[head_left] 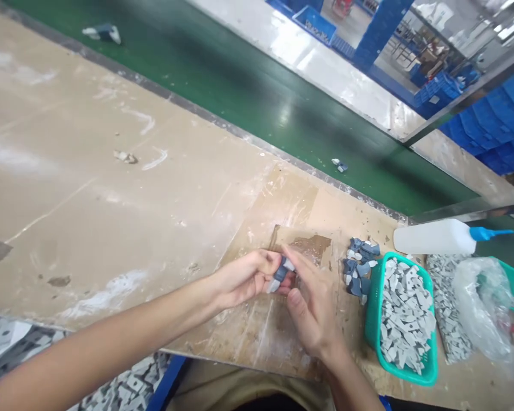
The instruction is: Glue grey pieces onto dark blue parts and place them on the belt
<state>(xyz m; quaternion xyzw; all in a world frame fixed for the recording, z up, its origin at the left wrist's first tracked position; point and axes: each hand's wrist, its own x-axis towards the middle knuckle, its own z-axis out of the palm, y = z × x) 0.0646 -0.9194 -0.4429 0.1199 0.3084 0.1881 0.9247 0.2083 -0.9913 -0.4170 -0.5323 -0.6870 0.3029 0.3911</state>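
Note:
Between my two hands is a small dark blue and light grey plastic part (279, 273). The thumb and fingers of my left hand (257, 277) are closed around it. My right hand (310, 305) is beside the part, its fingers stretched out and its thumb apart, with the fingertips close to the part's upper right end. Whether they touch it is hard to see. Right of my hands, a pile of similar blue and grey parts (360, 268) lies on the worn table (154, 211), next to a green basket (430, 365) full of light grey pieces.
A white bottle with a blue nozzle (434, 237) lies behind the basket. A clear plastic bag (482, 302) is at the right. Beyond the table edge runs a green conveyor belt (240, 108) carrying a few parts. Grey pieces (132, 382) fill a container at lower left.

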